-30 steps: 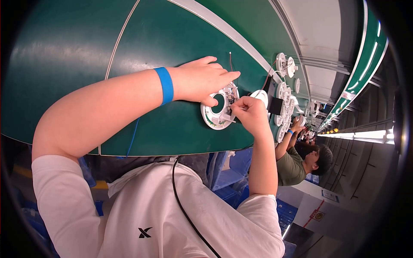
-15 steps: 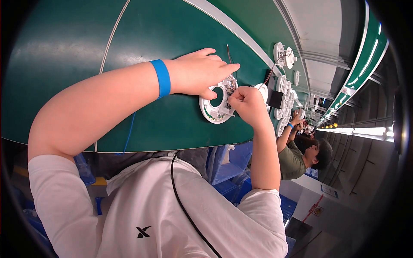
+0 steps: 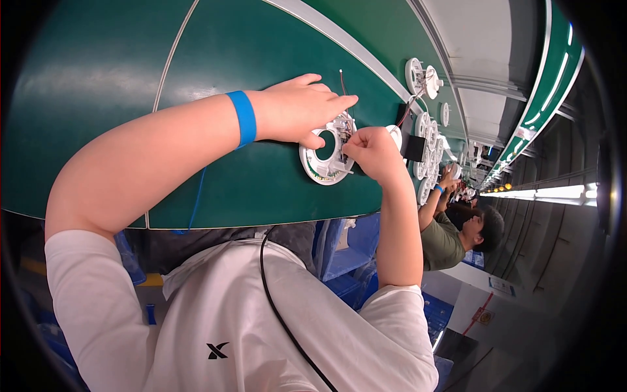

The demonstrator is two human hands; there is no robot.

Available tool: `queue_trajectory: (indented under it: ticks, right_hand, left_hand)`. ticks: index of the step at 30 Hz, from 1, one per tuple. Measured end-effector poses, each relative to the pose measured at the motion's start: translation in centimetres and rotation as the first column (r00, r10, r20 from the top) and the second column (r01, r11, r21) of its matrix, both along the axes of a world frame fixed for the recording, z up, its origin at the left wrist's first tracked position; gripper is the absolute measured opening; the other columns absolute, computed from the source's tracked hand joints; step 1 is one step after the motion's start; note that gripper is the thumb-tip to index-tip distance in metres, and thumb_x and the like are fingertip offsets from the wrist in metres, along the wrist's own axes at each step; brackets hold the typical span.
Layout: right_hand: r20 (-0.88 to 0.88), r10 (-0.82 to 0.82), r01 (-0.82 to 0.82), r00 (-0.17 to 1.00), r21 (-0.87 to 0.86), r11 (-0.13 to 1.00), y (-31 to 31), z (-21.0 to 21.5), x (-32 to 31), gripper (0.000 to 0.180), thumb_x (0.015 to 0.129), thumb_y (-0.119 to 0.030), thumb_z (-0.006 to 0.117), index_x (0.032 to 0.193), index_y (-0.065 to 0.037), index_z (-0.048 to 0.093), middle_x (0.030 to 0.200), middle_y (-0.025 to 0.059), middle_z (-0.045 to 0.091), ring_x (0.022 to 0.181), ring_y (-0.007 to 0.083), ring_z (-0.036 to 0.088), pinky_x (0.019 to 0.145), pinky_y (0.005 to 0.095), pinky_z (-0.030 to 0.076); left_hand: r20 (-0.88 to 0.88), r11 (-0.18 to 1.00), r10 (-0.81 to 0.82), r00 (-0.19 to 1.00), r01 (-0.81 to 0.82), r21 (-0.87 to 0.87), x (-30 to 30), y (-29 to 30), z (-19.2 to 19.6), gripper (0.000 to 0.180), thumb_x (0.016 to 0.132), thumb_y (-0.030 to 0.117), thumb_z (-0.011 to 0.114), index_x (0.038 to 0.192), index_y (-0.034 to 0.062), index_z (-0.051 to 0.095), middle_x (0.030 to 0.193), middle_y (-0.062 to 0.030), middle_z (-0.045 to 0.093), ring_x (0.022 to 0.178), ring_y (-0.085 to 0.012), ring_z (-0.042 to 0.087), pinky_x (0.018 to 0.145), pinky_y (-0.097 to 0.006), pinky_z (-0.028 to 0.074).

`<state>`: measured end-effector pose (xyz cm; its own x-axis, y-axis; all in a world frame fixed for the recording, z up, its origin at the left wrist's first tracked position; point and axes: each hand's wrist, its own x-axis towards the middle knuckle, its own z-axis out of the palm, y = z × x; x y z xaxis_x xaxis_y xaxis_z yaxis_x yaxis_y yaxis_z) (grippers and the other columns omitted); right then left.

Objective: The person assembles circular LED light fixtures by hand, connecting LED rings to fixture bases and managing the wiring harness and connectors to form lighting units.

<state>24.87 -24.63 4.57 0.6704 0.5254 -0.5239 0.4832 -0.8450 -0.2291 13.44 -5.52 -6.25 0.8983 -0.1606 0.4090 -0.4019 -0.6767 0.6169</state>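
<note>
A round white plastic ring-shaped housing lies on the green tabletop. Small electronic parts and thin wires sit along its right side, and one dark wire sticks out beyond the far edge. My left hand, with a blue band on the wrist, stretches over the far left of the housing. Its fingers are spread, and the thumb rests on the rim. At the housing's right side my right hand is closed in a pinch against the inner parts. What lies between its fingertips is hidden.
Right of my right hand are a white round part and a black block. Several white housings line up beyond, another farther off. A co-worker in a green shirt works at the right. A blue cord crosses the table's near edge.
The whole view has shifted slightly. My right hand's pinch has moved a little left and inward on the housing. My left hand stays spread over it.
</note>
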Motion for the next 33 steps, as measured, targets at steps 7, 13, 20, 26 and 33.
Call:
queue_trajectory:
  ticks: [7, 13, 20, 26, 33]
  right_hand:
    - [-0.159, 0.036, -0.013, 0.987, 0.144, 0.989, 0.1, 1.8, -0.1, 0.012, 0.083, -0.006, 0.075, 0.091, 0.004, 0.075, 0.072, 0.0038, 0.069, 0.065, 0.0089, 0.063, 0.059, 0.0264, 0.049]
    - [0.124, -0.156, 0.057, 0.980, 0.576, 0.816, -1.8, 4.8, 1.7, 0.026, 0.090, -0.013, 0.075, 0.109, 0.005, 0.074, 0.091, 0.0119, 0.077, 0.080, 0.0143, 0.071, 0.075, 0.0291, 0.056]
    - [0.308, -0.027, -0.083, 0.951, 0.341, 0.936, 5.2, -0.5, 3.4, 0.039, 0.085, -0.020, 0.078, 0.113, 0.006, 0.072, 0.098, 0.0191, 0.077, 0.094, 0.0278, 0.076, 0.084, 0.0365, 0.059]
    - [0.149, 0.052, -0.103, 0.987, 0.356, 0.929, 6.9, -2.8, 6.1, 0.039, 0.082, -0.011, 0.078, 0.114, 0.010, 0.071, 0.078, 0.0149, 0.075, 0.069, 0.0187, 0.071, 0.065, 0.0335, 0.056]
    - [0.080, -0.039, 0.002, 0.996, 0.424, 0.906, 7.7, -3.1, 5.1, 0.035, 0.080, -0.014, 0.081, 0.106, 0.008, 0.073, 0.081, 0.0124, 0.075, 0.073, 0.0161, 0.071, 0.067, 0.0318, 0.057]
  left_hand:
    - [-0.085, 0.999, -0.047, 0.995, 0.047, -0.003, -0.4, 0.6, 0.4, 0.092, 0.081, 0.032, 0.079, 0.155, -0.0003, 0.036, 0.131, -0.0170, 0.064, 0.129, -0.0294, 0.058, 0.121, -0.050, 0.031]
    - [-0.078, 0.999, -0.047, 0.996, 0.048, 0.014, -0.4, 0.6, 0.7, 0.091, 0.081, 0.030, 0.079, 0.155, -0.0003, 0.035, 0.132, -0.0176, 0.064, 0.129, -0.0302, 0.058, 0.121, -0.051, 0.031]
    - [-0.089, 0.999, -0.040, 0.995, 0.041, 0.004, -0.3, 0.7, 0.4, 0.091, 0.081, 0.031, 0.078, 0.155, 0.0003, 0.035, 0.129, -0.0171, 0.064, 0.127, -0.0301, 0.058, 0.122, -0.050, 0.030]
    - [-0.167, 0.997, -0.073, 0.983, 0.073, -0.010, -0.5, 0.7, 1.7, 0.093, 0.082, 0.031, 0.078, 0.157, -0.0012, 0.032, 0.136, -0.0186, 0.059, 0.133, -0.0303, 0.053, 0.125, -0.053, 0.025]
    - [-0.121, 0.999, -0.047, 0.991, 0.050, 0.017, -0.7, 0.6, 1.0, 0.090, 0.082, 0.032, 0.078, 0.155, -0.0007, 0.035, 0.137, -0.0182, 0.059, 0.133, -0.0300, 0.053, 0.125, -0.053, 0.026]
